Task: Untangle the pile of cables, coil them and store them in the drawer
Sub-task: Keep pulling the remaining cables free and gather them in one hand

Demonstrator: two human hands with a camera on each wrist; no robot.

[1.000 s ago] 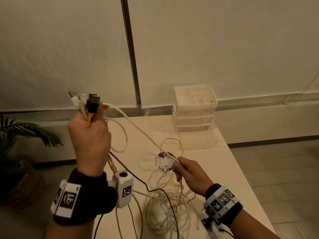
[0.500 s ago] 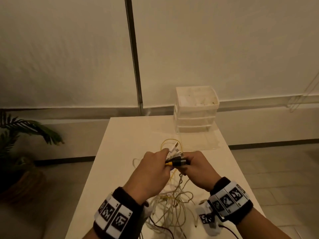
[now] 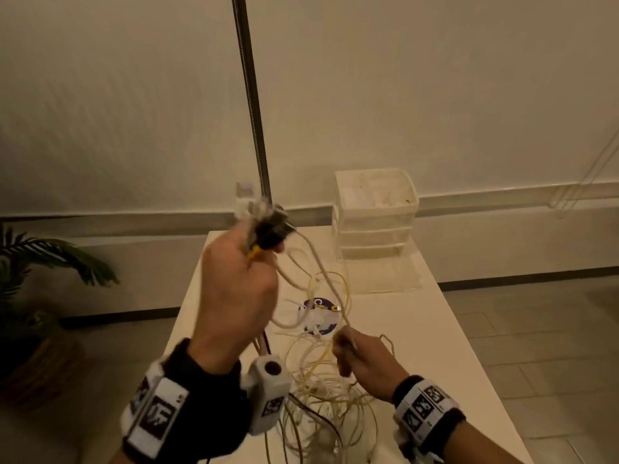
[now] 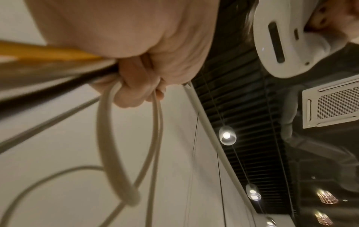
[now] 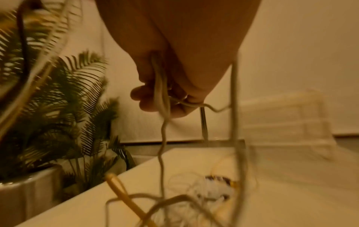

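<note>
My left hand (image 3: 239, 279) is raised above the table and grips a bundle of cable ends (image 3: 264, 226), white, black and yellow plugs sticking out of the fist. In the left wrist view the fingers (image 4: 136, 86) curl round white loops and a yellow cable (image 4: 48, 53). A white cable (image 3: 321, 269) runs taut from that bundle down to my right hand (image 3: 358, 360), which pinches it low over the tangled cable pile (image 3: 321, 390). The right wrist view shows thin white strands (image 5: 162, 95) passing through those fingers. The white drawer unit (image 3: 375, 212) stands at the table's far right.
A white table (image 3: 418, 346) carries the pile and a round purple-and-white disc (image 3: 318, 316). A clear plastic sheet (image 3: 385, 272) lies in front of the drawers. A potted palm (image 3: 40, 262) stands on the floor to the left. A metal pole (image 3: 251, 95) rises behind the table.
Half a second ago both hands met over the pile. Since then my left hand has lifted the plug bundle up and left, and my right hand has dropped back, stretching the white cable.
</note>
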